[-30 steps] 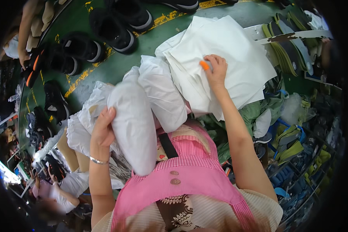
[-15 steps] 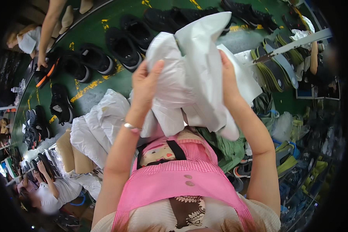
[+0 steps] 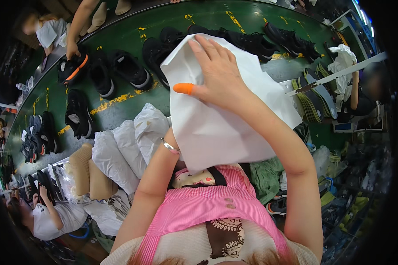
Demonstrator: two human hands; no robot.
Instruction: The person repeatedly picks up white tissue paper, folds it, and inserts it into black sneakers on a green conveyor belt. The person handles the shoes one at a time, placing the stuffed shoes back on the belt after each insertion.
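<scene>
One white sheet [image 3: 230, 137]; right hand [image 3: 223, 77] atop, fingers outstretched, thumb apart; left fingers hidden.

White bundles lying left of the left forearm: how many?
3 visible: outer bundle, beside the tan forms; middle bundle; inner bundle, nearest the white sheet. More may be hidden behind the sheet.

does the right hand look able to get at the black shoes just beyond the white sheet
Probably yes: the right hand lies on top of the white sheet, near its far edge, and nothing visible blocks the black shoes beyond.
</scene>
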